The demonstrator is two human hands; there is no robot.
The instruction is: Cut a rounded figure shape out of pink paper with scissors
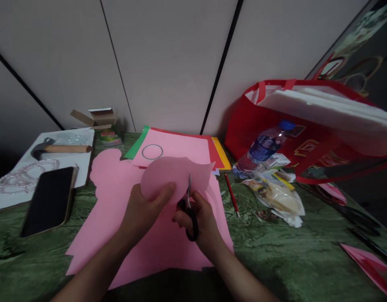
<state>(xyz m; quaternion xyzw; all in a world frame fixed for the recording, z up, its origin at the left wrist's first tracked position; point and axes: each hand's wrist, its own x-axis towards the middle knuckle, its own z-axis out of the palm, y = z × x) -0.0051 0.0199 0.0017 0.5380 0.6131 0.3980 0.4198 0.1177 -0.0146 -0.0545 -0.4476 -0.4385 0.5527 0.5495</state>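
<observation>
Between thumb and fingers, my left hand (149, 205) pinches a pink paper piece (162, 172) with a rounded left side. My right hand (204, 220) has its fingers through the black handles of a pair of scissors (192, 224). The blades point up and lie against the pink piece, which has a pointed flap on the right. Below both hands are layered pink paper sheets (118, 235), some with curved cut edges. My left fingertips are hidden behind the paper.
Left are a phone (49, 200), a beaded strand (26, 176), a hammer (64, 148) and a small box (110, 135). Behind lie coloured sheets (180, 144) and a ring (152, 152). To the right are a red pencil (232, 195), a bottle (262, 147), food packaging (278, 197) and a red bag (243, 121).
</observation>
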